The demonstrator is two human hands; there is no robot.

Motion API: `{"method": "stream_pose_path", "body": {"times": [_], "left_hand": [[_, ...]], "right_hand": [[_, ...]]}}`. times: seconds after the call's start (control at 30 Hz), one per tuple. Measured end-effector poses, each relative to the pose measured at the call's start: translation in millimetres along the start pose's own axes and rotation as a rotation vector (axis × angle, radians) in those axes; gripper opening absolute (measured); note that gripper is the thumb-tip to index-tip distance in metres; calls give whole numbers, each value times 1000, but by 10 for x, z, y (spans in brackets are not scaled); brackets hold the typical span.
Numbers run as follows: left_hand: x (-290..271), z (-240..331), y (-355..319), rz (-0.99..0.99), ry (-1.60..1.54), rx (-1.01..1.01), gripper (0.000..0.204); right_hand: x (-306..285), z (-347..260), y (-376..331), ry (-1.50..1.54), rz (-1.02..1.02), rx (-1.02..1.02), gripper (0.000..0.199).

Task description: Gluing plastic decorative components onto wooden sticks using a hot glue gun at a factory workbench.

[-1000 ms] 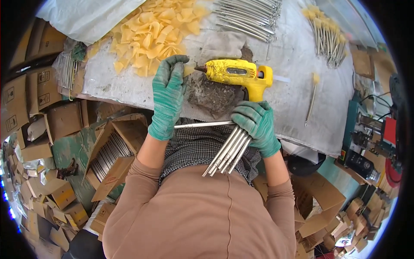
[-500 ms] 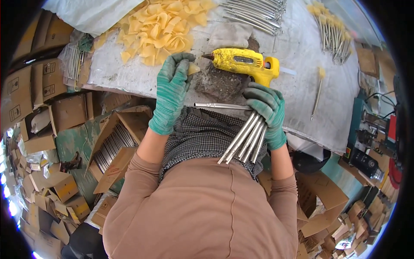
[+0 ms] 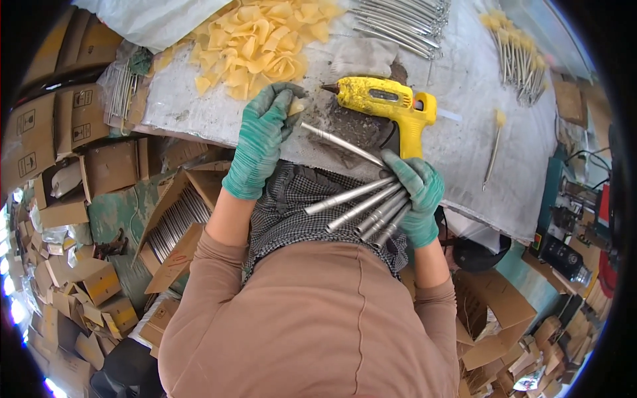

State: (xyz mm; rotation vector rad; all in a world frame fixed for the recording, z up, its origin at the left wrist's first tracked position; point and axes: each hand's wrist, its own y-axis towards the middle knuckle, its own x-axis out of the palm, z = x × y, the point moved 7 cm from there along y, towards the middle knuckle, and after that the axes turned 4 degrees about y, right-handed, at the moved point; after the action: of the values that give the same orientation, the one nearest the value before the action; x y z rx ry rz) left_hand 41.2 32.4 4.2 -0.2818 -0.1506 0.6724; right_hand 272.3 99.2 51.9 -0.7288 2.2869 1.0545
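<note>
left hand [image 3: 260,136], at the bench's near edge, pinches a yellow petal [image 3: 296,106] to the tip of a metal tube [image 3: 340,142]; right hand [image 3: 417,196] is closed on that tube and a fanned bundle [image 3: 361,207]. best kept steady beside the glue gun [image 3: 385,103], pressing squarely.

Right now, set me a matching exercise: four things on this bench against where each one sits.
Things:
1. glue gun
2. yellow petals
3. bundle of metal tubes
4. single metal tube

Places:
A. fanned out in the right hand
B. heaped at the table's far edge
C. lying on the table between the hands
D. its tip at the left hand

Pairs: 1-C, 2-B, 3-A, 4-D
</note>
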Motion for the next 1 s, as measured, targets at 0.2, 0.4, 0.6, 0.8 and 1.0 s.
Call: {"method": "stream_pose_path", "body": {"times": [0.2,0.4,0.6,0.8,1.0], "left_hand": [[63,-19,-68,-108,-108,-83,18],[49,38,-66,16,-32,3,19],[70,277,-130,125,426,508,14],[159,276,-166,136,507,583,11],[230,257,-264,106,434,629,14]], "right_hand": [[85,-96,27,17,-23,66,43],[82,-152,16,-104,-123,79,44],[32,-225,69,-124,-154,49,41],[96,-158,-78,-50,-159,84,57],[29,-143,-81,63,-81,154,43]]}}
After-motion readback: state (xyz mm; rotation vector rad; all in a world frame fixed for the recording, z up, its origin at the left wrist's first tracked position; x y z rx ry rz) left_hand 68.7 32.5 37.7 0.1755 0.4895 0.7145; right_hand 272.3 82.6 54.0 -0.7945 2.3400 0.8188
